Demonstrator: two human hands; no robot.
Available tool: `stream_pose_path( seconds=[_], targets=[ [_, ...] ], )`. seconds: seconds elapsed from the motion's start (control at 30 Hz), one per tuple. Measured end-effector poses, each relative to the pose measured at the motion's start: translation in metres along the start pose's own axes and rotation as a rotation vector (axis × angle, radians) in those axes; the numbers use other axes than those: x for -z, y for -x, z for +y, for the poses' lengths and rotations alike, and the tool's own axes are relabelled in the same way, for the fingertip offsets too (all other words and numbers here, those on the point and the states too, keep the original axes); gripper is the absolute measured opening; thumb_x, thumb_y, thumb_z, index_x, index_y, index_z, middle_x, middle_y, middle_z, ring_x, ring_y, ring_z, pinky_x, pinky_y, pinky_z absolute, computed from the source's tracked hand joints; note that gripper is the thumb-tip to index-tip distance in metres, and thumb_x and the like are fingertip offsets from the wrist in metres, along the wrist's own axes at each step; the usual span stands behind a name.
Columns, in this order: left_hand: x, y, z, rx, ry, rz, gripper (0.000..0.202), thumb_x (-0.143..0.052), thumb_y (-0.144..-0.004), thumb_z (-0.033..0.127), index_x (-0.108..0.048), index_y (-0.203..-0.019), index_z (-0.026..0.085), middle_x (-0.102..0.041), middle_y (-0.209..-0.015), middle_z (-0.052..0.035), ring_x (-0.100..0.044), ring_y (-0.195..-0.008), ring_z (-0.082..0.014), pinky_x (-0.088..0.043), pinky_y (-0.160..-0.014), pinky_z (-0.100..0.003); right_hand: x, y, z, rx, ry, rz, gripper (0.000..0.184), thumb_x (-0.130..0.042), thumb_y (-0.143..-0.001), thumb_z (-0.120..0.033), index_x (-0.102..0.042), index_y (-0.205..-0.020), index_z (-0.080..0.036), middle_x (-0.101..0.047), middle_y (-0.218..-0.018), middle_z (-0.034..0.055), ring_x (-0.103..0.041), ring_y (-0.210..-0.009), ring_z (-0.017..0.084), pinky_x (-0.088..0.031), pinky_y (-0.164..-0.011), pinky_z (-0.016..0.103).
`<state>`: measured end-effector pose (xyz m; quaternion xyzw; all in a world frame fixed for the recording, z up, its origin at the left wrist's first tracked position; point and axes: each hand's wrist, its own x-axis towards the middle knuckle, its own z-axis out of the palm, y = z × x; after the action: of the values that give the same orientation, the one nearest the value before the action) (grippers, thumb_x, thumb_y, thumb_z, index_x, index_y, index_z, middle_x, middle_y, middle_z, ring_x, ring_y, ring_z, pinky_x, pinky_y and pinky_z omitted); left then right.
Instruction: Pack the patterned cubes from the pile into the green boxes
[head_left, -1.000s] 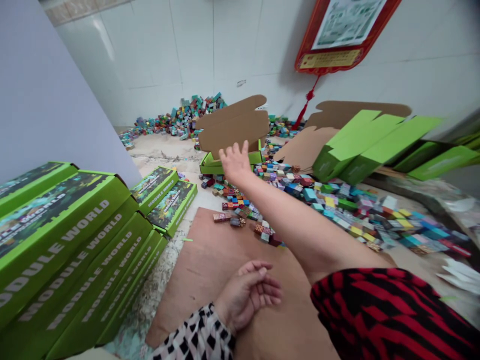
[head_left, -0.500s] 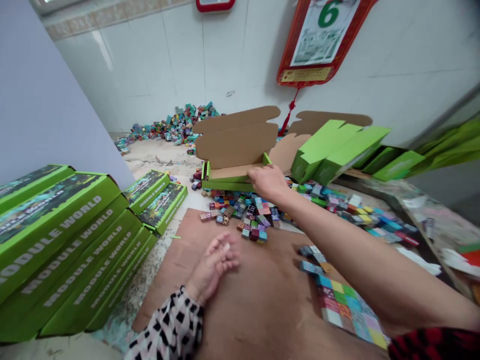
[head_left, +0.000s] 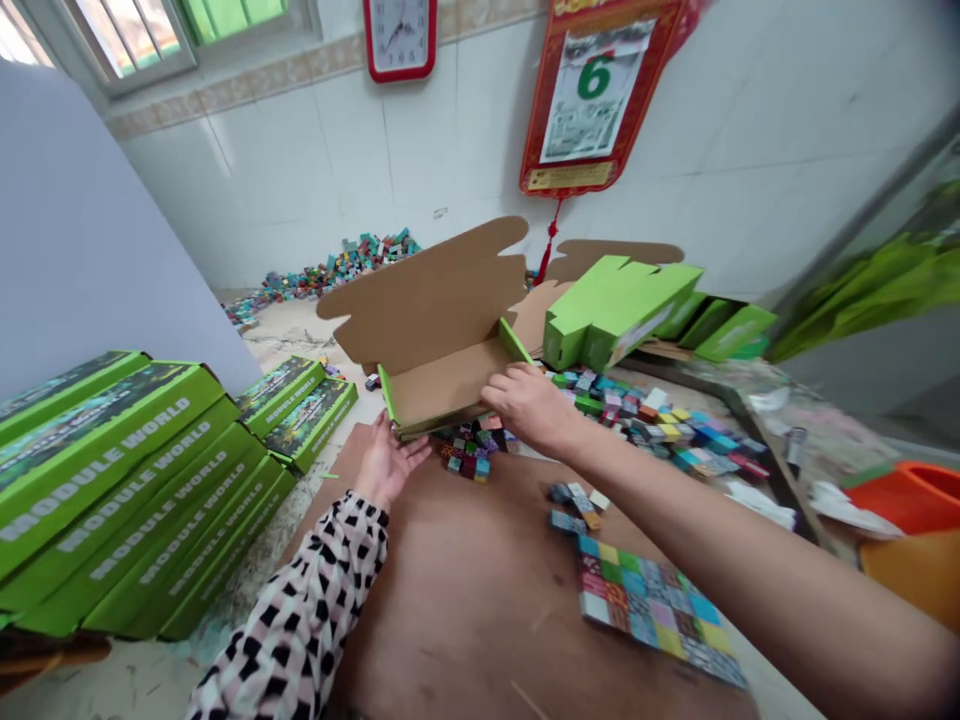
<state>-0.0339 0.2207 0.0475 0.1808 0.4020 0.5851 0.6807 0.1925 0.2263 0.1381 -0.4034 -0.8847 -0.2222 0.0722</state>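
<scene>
An open mailer box (head_left: 442, 385) with a green outside and brown cardboard inside lies on the edge of a brown board, its lid (head_left: 420, 290) raised. My right hand (head_left: 532, 408) grips the box's front right edge, fingers curled over it. My left hand (head_left: 386, 460), in a black-and-white patterned sleeve (head_left: 300, 600), stands open with spread fingers against the box's near left corner. A small heap of coloured cubes (head_left: 469, 450) lies just beyond my left hand, partly hidden behind the box.
On the brown board (head_left: 465, 620) lies a flat grid of coloured cubes (head_left: 645, 610). Stacked green "MODULE WORLD" boxes (head_left: 127, 480) stand at left. Flat green box blanks (head_left: 615, 310) and many loose cubes (head_left: 645, 420) lie at right, with a cube pile (head_left: 330, 272) along the tiled wall.
The box has slid toward me under my right hand and turned, its lid standing more visibly. My left hand has moved up from the board to the box's corner. The view has tilted upward.
</scene>
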Motion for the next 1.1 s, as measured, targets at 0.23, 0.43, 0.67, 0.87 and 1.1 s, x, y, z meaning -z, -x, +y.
stream_pose_path(
  seconds=[0.23, 0.43, 0.67, 0.87, 1.1],
  targets=[
    [-0.001, 0.005, -0.018, 0.024, -0.039, 0.03, 0.029, -0.059, -0.087, 0.032, -0.045, -0.112, 0.024, -0.064, -0.099, -0.0081, -0.068, -0.076, -0.0188, -0.055, -0.074, -0.038, 0.031, 0.019, 0.014, -0.245, 0.044, 0.078, 0.022, -0.043, -0.09, -0.016, -0.065, -0.094, -0.019, -0.066, -0.088, 0.0067, -0.052, -0.077, 0.02, -0.027, -0.068, 0.032],
    [-0.005, 0.025, -0.013, -0.097, -0.081, 0.02, 0.04, -0.066, -0.079, 0.019, -0.044, -0.112, 0.028, -0.065, -0.096, -0.0013, -0.067, -0.071, -0.0154, -0.056, -0.07, -0.034, 0.059, 0.039, 0.022, -0.207, 0.191, 0.059, 0.019, -0.047, -0.083, -0.007, -0.063, -0.082, -0.018, -0.065, -0.079, 0.0054, -0.05, -0.07, 0.019, -0.026, -0.069, 0.033],
    [0.013, 0.081, -0.007, -0.059, -0.116, -0.012, 0.026, -0.062, -0.081, 0.022, -0.054, -0.106, 0.02, -0.066, -0.097, -0.0062, -0.067, -0.074, -0.0171, -0.057, -0.067, -0.032, 0.06, 0.047, -0.036, 0.037, 0.065, 0.029, 0.018, -0.049, -0.086, -0.008, -0.063, -0.082, -0.018, -0.062, -0.077, 0.0047, -0.053, -0.074, 0.019, -0.036, -0.082, 0.037],
    [0.074, 0.138, -0.005, -0.014, -0.171, 0.052, 0.044, -0.064, -0.078, 0.018, -0.055, -0.121, 0.023, -0.066, -0.109, -0.0065, -0.067, -0.089, -0.0201, -0.058, -0.076, -0.037, 0.053, 0.09, -0.106, 0.193, -0.084, 0.303, 0.024, -0.045, -0.091, -0.01, -0.063, -0.105, -0.019, -0.064, -0.085, 0.0019, -0.058, -0.085, 0.017, -0.033, -0.108, 0.046],
    [0.131, 0.196, -0.004, 0.119, -0.217, 0.29, 0.057, -0.072, -0.065, 0.025, -0.059, -0.12, 0.028, -0.069, -0.112, -0.0038, -0.066, -0.097, -0.0274, -0.059, -0.078, -0.045, 0.052, 0.219, -0.109, -0.441, -0.004, 0.362, 0.024, -0.047, -0.089, -0.014, -0.06, -0.11, -0.016, -0.059, -0.112, 0.0148, -0.056, -0.105, 0.026, -0.049, -0.091, 0.044]
  ],
)
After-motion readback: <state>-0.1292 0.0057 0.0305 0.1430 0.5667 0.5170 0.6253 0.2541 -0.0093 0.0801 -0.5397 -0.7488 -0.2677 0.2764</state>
